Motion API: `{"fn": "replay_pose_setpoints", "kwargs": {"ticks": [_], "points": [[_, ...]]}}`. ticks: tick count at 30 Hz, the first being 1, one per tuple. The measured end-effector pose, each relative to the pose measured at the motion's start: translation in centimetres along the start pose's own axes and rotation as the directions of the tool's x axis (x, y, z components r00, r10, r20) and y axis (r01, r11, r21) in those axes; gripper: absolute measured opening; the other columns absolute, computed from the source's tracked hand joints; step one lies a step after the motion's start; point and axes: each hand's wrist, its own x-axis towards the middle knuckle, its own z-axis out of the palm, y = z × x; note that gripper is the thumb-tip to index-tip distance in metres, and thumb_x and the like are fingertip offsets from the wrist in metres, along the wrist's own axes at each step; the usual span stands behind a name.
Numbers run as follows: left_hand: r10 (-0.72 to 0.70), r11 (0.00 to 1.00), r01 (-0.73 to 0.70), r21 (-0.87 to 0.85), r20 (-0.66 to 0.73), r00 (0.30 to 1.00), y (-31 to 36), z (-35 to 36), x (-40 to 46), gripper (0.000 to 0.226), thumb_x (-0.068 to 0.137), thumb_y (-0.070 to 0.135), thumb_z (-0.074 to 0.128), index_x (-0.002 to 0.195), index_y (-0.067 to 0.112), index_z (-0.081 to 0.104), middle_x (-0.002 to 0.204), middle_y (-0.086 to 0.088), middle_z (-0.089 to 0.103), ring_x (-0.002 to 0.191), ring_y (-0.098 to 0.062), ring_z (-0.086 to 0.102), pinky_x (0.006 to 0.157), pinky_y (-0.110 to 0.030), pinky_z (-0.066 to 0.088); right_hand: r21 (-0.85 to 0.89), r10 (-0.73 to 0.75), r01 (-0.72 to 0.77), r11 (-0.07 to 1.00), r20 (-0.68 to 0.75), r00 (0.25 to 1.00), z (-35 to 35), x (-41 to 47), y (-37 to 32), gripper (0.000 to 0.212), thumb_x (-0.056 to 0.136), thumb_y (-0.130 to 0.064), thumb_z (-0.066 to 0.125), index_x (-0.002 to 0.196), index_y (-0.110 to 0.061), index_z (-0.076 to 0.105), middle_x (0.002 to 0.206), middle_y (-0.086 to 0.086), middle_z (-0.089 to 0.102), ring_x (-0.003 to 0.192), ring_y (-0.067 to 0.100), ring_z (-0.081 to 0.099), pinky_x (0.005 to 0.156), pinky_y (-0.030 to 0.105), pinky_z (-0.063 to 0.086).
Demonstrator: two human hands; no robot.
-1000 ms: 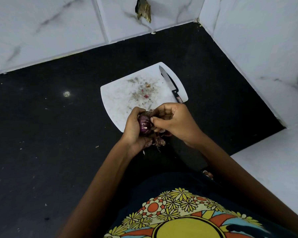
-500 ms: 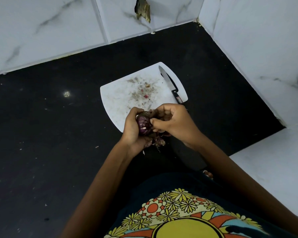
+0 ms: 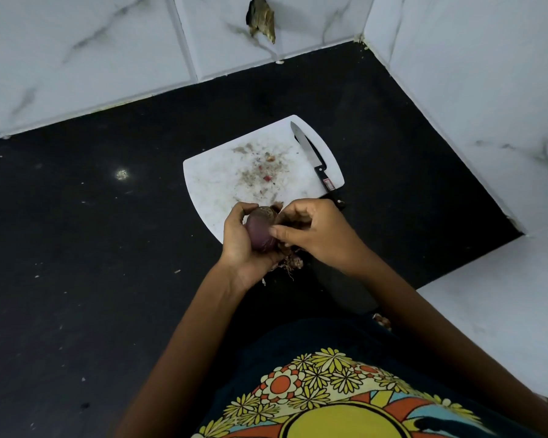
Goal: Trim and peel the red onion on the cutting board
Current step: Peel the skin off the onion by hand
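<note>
A red onion with purple skin is held above the near edge of the white cutting board. My left hand grips it from the left and below, fingers curled round it. My right hand pinches the onion's skin on its right side with thumb and fingertips. Loose papery skin and roots hang under the hands. A black-handled knife lies on the board's right side, blade pointing away from me.
The board lies on a black stone counter in a corner of white marble-tiled walls. Small scraps dot the board. A white ledge sits at the right. A hole is in the back wall.
The onion has been turned in my hands, showing more smooth purple skin. My right thumb has shifted along its side. Both hands stay above the board's near edge.
</note>
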Motion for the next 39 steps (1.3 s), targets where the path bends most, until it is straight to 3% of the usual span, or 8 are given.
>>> {"fn": "replay_pose_setpoints", "kwargs": {"ticks": [5, 9, 14, 18, 27, 31, 35, 39], "points": [[-0.029, 0.997, 0.028, -0.065, -0.011, 1.000, 0.0, -0.1, -0.1, 0.033, 0.087, 0.033, 0.037, 0.082, 0.010, 0.061, 0.077, -0.007, 0.060, 0.065, -0.018, 0.053, 0.054, -0.021, 0.038, -0.165, 0.017, -0.043, 0.985, -0.155, 0.988, -1.3, 0.4, 1.0, 0.009, 0.080, -0.006, 0.071, 0.083, 0.001, 0.068, 0.070, 0.008, 0.068, 0.058, 0.008, 0.062, 0.054, 0.017, 0.054], [-0.021, 0.996, 0.019, -0.082, -0.023, 1.000, 0.1, 0.0, 0.0, 0.033, 0.088, 0.033, 0.037, 0.081, 0.010, 0.060, 0.074, -0.006, 0.058, 0.064, -0.018, 0.051, 0.053, -0.019, 0.039, -0.364, -0.031, -0.018, 0.931, -0.128, 0.991, -1.7, 0.3, 1.5, 0.014, 0.084, -0.005, 0.064, 0.097, -0.007, 0.071, 0.089, 0.001, 0.072, 0.072, -0.003, 0.060, 0.069, 0.002, 0.046], [0.008, 0.996, -0.014, -0.087, -0.070, 0.998, -0.2, 0.3, 0.3, 0.031, 0.087, 0.031, 0.040, 0.078, 0.008, 0.058, 0.083, -0.011, 0.060, 0.086, -0.025, 0.057, 0.080, -0.035, 0.046, -0.175, -0.106, 0.093, 0.980, -0.068, 0.992, 0.1, -0.6, 0.2, 0.016, 0.077, -0.017, 0.076, 0.090, -0.010, 0.070, 0.085, -0.002, 0.072, 0.080, 0.008, 0.067, 0.073, 0.019, 0.053], [0.086, 0.992, -0.092, -0.086, -0.069, 0.994, -0.4, 0.7, 0.2, 0.032, 0.089, 0.031, 0.038, 0.074, 0.009, 0.057, 0.070, -0.009, 0.059, 0.073, -0.025, 0.058, 0.072, -0.033, 0.048, -0.144, -0.105, 0.085, 0.986, -0.140, 0.985, 1.1, -0.7, -0.1, 0.019, 0.074, -0.014, 0.078, 0.089, -0.007, 0.070, 0.082, 0.001, 0.072, 0.076, 0.010, 0.066, 0.073, 0.027, 0.054], [0.265, 0.964, -0.254, 0.082, -0.162, 0.951, -1.0, 0.6, 0.7, 0.030, 0.094, 0.035, 0.037, 0.087, 0.014, 0.058, 0.076, -0.005, 0.053, 0.074, -0.021, 0.056, 0.065, -0.032, 0.048, -0.089, -0.102, 0.089, 0.992, -0.164, 0.981, 1.3, -0.6, -0.1, 0.008, 0.076, -0.011, 0.075, 0.084, -0.008, 0.073, 0.077, 0.001, 0.073, 0.073, 0.009, 0.069, 0.073, 0.027, 0.057], [0.234, 0.970, -0.219, 0.103, -0.173, 0.957, -0.9, 0.4, 0.9, 0.034, 0.094, 0.042, 0.040, 0.093, 0.014, 0.060, 0.083, -0.009, 0.059, 0.083, -0.025, 0.060, 0.072, -0.036, 0.051, -0.097, -0.080, 0.068, 0.993, -0.125, 0.989, 1.0, -0.4, 0.0, 0.005, 0.078, -0.010, 0.072, 0.082, -0.007, 0.070, 0.075, 0.003, 0.072, 0.072, 0.014, 0.068, 0.069, 0.030, 0.057], [0.216, 0.976, -0.207, 0.063, -0.198, 0.956, -0.7, 0.4, 0.6, 0.056, 0.093, 0.054, 0.041, 0.117, 0.005, 0.058, 0.095, -0.013, 0.066, 0.072, -0.020, 0.067, 0.056, -0.029, 0.054, -0.116, -0.040, 0.014, 0.993, -0.224, 0.974, -0.3, 0.2, 0.8, 0.002, 0.082, -0.009, 0.068, 0.083, -0.007, 0.070, 0.076, 0.005, 0.072, 0.070, 0.013, 0.068, 0.066, 0.026, 0.056], [0.248, 0.967, -0.234, 0.099, -0.176, 0.953, -0.9, 0.6, 0.4, 0.040, 0.098, 0.040, 0.043, 0.103, 0.006, 0.062, 0.077, -0.007, 0.072, 0.063, -0.014, 0.070, 0.052, -0.023, 0.054, -0.202, 0.044, -0.084, 0.976, -0.195, 0.980, -1.4, 0.2, 1.5, 0.021, 0.091, -0.016, 0.057, 0.082, -0.001, 0.068, 0.077, 0.015, 0.070, 0.071, 0.027, 0.068, 0.071, 0.044, 0.058]]}}
